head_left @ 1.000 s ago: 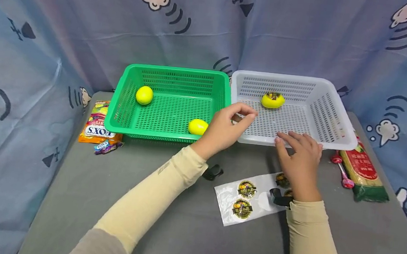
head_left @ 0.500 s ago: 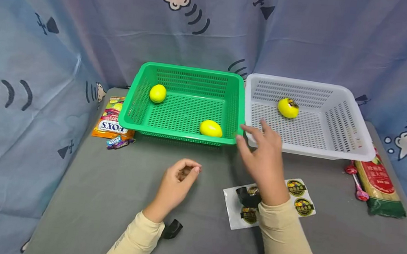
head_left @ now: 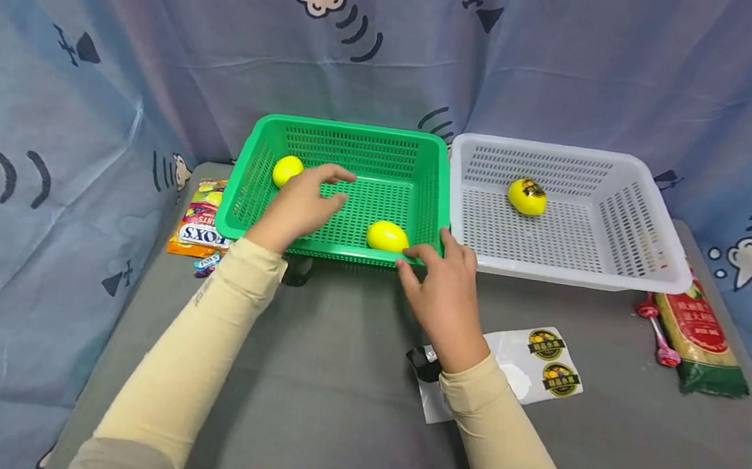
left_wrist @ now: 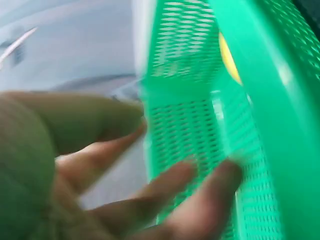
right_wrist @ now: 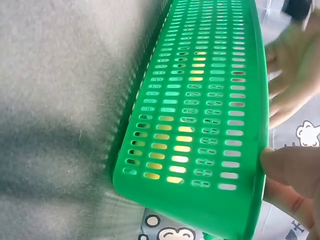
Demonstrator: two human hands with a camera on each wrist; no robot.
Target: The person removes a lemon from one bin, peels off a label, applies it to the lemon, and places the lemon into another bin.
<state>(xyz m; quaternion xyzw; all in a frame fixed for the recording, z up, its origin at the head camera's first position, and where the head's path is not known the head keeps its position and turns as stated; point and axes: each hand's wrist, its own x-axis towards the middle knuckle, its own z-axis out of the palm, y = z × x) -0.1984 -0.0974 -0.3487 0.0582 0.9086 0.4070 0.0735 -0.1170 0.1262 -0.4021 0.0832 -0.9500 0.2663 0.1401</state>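
The left hand hangs over the green basket, its fingers released, loosely spread and holding nothing; the wrist view blurs them above the slotted floor. The right hand is at the same basket's near right corner, thumb touching the rim, the other fingers bent loosely beside it; whether they pinch the rim I cannot tell.

Two lemons lie in the green basket. The far lemon is just behind the left knuckles, towards the basket's left end. The near lemon rests by the front wall, just left of the right fingertips, and it shows yellow through the slots in the right wrist view.

The white basket stands beside the green one, to the right of the right fingers. Its one lemon, marked with a dark sticker, lies beyond those fingertips and to their right.

Behind the right fingers, under the wrist, a white sheet bears round labels. Left of the left fingers, outside the basket, lies a candy bag with small sweets near it.
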